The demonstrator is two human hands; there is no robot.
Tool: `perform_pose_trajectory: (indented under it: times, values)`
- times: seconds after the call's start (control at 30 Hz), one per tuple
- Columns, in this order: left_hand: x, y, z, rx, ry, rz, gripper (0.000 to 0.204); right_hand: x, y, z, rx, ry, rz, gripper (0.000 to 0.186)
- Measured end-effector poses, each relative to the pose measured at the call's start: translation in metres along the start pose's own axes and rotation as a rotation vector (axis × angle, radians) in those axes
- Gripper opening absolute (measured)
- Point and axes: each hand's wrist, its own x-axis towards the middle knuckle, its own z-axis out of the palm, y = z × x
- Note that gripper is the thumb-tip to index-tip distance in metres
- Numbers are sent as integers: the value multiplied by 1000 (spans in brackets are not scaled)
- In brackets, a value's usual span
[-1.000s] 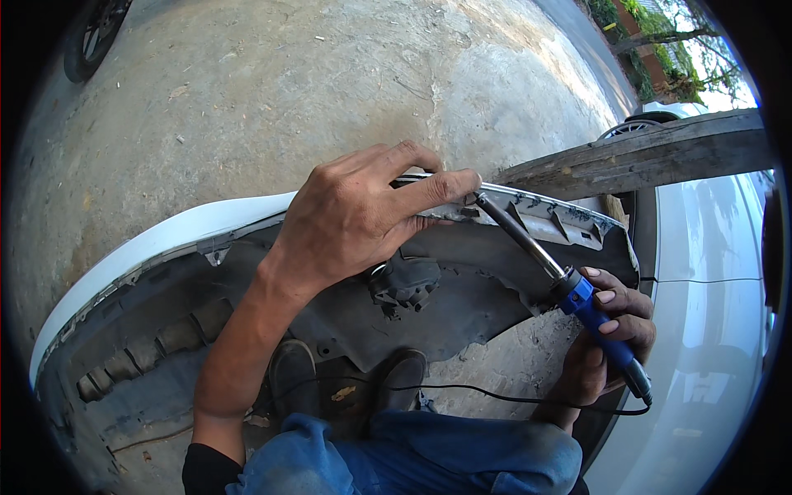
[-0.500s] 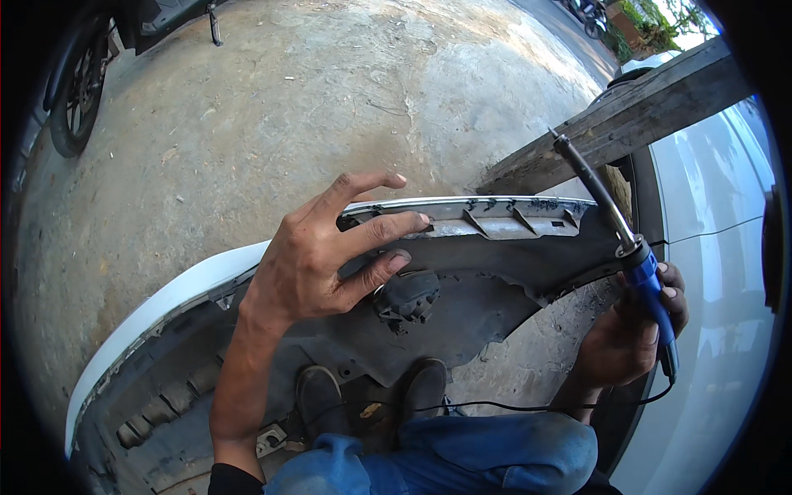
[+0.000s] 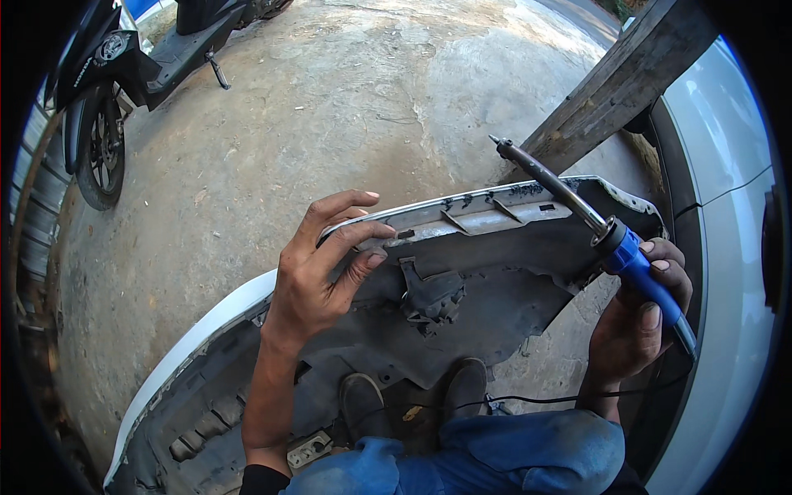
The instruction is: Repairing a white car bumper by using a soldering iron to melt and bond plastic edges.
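Single head view: left lens of side-by-side fisheye pair worn on person's head. Looks down and ahead from above lap; upright, unmirrored. Jeans (image 3: pixel 536 454) fill lower edge, close to lens. Left hand (image 3: pixel 318 285) and right hand (image 3: pixel 639 309) within arm's reach, either side of middle. Car bumper (image 3: pixel 392 342) below, seen from inner side. Floor (image 3: pixel 330 107) runs away toward top; motorbike (image 3: pixel 136 74) farther off, upper left; white car (image 3: pixel 718 272) along right rim. Black corners frame round, bent field.

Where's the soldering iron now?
In the head view, the blue-handled soldering iron is right of centre, in the right hand, its tip left of the wooden post.
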Motion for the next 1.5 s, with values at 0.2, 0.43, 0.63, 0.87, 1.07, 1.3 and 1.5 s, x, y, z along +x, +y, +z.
perform_pose_trajectory:
  times: [0.2, 0.43, 0.63, 0.87, 1.07, 1.3, 1.5]
  values:
    - [5, 6, 2, -62, 15, -90, 11, -4, 3, -1, 63, -64, -8, 42]
    - [13, 15, 4, -101, 74, -230, 12, -9, 1, -5, 73, -37, 31, 42]
    - [18, 33, 5, 133, 87, -237, 14, -10, 0, -6, 62, -26, 59, 42]
    - [25, 53, 10, 256, 96, -297, 11, -9, -1, -5, 58, -30, 73, 41]
    - [25, 59, 15, 261, 61, -276, 9, -11, -1, -5, 60, -54, 87, 42]
    - [25, 64, 19, 360, 114, -385, 11, -11, -1, -2, 63, -51, 84, 43]
    - [29, 69, 28, 431, 142, -372, 13, -12, -1, 0, 49, -52, 77, 42]
